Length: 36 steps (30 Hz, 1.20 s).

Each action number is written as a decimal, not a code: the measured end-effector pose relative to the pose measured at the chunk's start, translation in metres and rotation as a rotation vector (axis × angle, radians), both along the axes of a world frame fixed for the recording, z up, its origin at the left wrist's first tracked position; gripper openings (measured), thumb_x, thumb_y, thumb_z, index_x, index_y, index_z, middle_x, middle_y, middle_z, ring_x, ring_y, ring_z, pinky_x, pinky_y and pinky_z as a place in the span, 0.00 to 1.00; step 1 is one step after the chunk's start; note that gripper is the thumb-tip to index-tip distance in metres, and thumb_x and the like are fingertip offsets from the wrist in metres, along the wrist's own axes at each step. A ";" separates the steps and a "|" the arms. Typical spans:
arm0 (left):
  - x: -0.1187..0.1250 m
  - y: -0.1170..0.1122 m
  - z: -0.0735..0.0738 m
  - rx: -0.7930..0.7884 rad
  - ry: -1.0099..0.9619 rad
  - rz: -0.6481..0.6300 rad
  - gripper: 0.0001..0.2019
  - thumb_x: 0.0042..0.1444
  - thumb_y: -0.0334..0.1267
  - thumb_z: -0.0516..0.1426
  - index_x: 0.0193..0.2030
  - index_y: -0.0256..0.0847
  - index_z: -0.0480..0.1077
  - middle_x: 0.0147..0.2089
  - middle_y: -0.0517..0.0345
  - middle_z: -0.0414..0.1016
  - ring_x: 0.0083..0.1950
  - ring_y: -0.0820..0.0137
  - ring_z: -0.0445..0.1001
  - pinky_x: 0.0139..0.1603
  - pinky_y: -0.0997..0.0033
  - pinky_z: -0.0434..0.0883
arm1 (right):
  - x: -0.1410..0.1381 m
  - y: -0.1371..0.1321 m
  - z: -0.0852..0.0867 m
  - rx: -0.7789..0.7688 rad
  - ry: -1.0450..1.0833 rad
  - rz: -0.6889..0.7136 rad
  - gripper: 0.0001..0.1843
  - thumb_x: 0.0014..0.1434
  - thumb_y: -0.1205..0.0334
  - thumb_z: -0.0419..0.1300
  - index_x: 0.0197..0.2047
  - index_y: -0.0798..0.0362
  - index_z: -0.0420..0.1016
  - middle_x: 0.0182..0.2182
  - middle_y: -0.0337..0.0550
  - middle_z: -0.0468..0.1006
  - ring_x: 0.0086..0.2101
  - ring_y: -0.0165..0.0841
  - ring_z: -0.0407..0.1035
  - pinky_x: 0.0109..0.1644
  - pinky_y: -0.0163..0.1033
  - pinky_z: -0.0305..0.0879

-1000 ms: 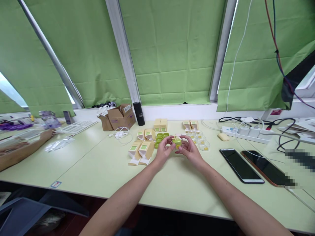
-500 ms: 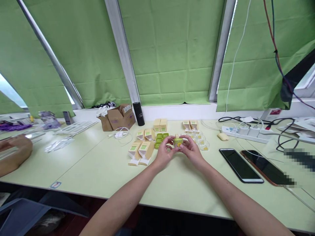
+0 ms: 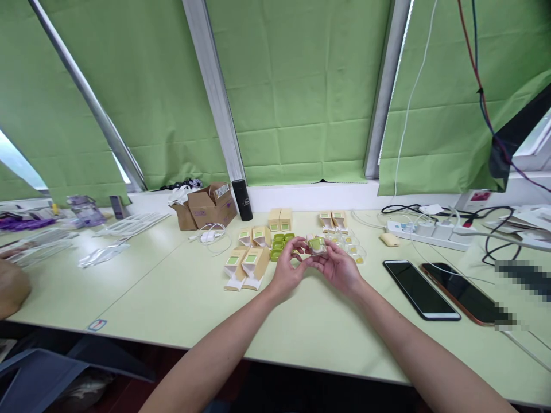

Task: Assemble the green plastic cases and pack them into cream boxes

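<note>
A small green container with a pale or clear part (image 3: 317, 245) is held up between my hands over the table. My right hand (image 3: 342, 268) supports it from below and the right, fingers curled round it. On its left side the curled fingers of my left hand (image 3: 289, 268) grip its edge, the thumb close to my right fingers. Behind my left hand lies a green tray of square cups (image 3: 278, 244). Just beyond my right hand sit clear plastic domed pieces with yellow spots (image 3: 355, 250). Several cream cartons with green labels (image 3: 255, 265) stand to the left.
More cream cartons (image 3: 280, 219) stand at the back. A brown cardboard box (image 3: 210, 206) and a black bottle (image 3: 243, 199) are near the wall. To the right lie two phones (image 3: 422, 289) and a power strip (image 3: 430, 232) with cables. Another person's arm (image 3: 12, 287) rests at far left.
The container has been turned and tilted; its yellow spot no longer faces me. My right hand has rolled palm-up beneath it. The other person's arm has shifted left.
</note>
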State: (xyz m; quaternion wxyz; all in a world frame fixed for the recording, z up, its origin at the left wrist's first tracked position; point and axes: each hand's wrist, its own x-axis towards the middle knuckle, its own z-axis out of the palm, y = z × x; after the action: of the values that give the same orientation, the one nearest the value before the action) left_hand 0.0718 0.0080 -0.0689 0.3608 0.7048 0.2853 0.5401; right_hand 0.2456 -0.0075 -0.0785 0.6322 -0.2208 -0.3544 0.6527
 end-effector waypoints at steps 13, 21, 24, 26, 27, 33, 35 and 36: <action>0.000 0.004 -0.004 -0.063 -0.019 -0.001 0.22 0.65 0.47 0.64 0.62 0.44 0.67 0.55 0.48 0.75 0.52 0.64 0.74 0.50 0.64 0.73 | 0.002 0.000 0.000 -0.042 0.028 -0.012 0.24 0.55 0.56 0.75 0.54 0.45 0.77 0.42 0.44 0.87 0.39 0.41 0.82 0.48 0.51 0.80; -0.001 0.008 -0.004 -0.103 -0.042 -0.037 0.28 0.62 0.52 0.66 0.63 0.44 0.67 0.57 0.46 0.75 0.54 0.63 0.74 0.50 0.65 0.73 | -0.001 -0.004 0.005 0.021 -0.092 -0.139 0.36 0.43 0.57 0.83 0.55 0.44 0.77 0.42 0.40 0.83 0.40 0.37 0.78 0.44 0.44 0.79; -0.001 0.008 -0.004 -0.126 -0.055 -0.063 0.31 0.58 0.50 0.69 0.64 0.44 0.67 0.59 0.44 0.74 0.57 0.61 0.73 0.50 0.65 0.74 | -0.001 -0.003 0.004 0.057 -0.169 -0.183 0.37 0.41 0.56 0.83 0.55 0.44 0.77 0.46 0.41 0.82 0.41 0.37 0.77 0.45 0.44 0.77; 0.000 0.008 -0.004 -0.151 -0.072 -0.074 0.32 0.56 0.48 0.71 0.64 0.44 0.67 0.61 0.44 0.73 0.58 0.60 0.73 0.52 0.63 0.75 | -0.001 -0.002 0.003 0.088 -0.232 -0.232 0.38 0.40 0.57 0.83 0.55 0.44 0.77 0.48 0.42 0.82 0.42 0.38 0.77 0.49 0.46 0.76; 0.001 0.008 -0.004 -0.166 -0.085 -0.082 0.33 0.55 0.48 0.71 0.64 0.43 0.67 0.61 0.43 0.72 0.58 0.60 0.73 0.53 0.62 0.76 | -0.001 -0.001 0.002 0.104 -0.262 -0.255 0.39 0.40 0.58 0.83 0.55 0.44 0.77 0.48 0.43 0.82 0.44 0.39 0.77 0.51 0.46 0.76; 0.005 0.011 -0.006 -0.246 -0.155 -0.141 0.31 0.51 0.41 0.74 0.60 0.41 0.71 0.62 0.43 0.74 0.59 0.59 0.75 0.60 0.55 0.76 | -0.003 -0.001 0.003 0.166 -0.316 -0.285 0.38 0.38 0.62 0.81 0.54 0.44 0.76 0.50 0.46 0.82 0.53 0.45 0.75 0.53 0.48 0.75; 0.005 0.012 -0.007 -0.258 -0.158 -0.138 0.30 0.50 0.39 0.74 0.59 0.40 0.72 0.60 0.43 0.75 0.59 0.58 0.76 0.61 0.53 0.76 | -0.003 -0.002 0.004 0.178 -0.314 -0.283 0.38 0.39 0.63 0.81 0.54 0.44 0.76 0.51 0.46 0.82 0.53 0.45 0.74 0.53 0.48 0.75; 0.004 0.012 -0.007 -0.255 -0.151 -0.130 0.29 0.51 0.38 0.73 0.59 0.40 0.73 0.60 0.43 0.76 0.58 0.58 0.77 0.61 0.52 0.75 | -0.003 -0.003 0.004 0.185 -0.319 -0.287 0.38 0.39 0.62 0.80 0.54 0.44 0.76 0.51 0.47 0.81 0.54 0.45 0.74 0.52 0.48 0.75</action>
State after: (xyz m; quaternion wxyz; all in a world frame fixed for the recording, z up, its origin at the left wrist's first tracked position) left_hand 0.0760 0.0204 -0.0764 0.5018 0.6278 0.2773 0.5265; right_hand 0.2425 -0.0101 -0.0747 0.6720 -0.3106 -0.4732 0.4775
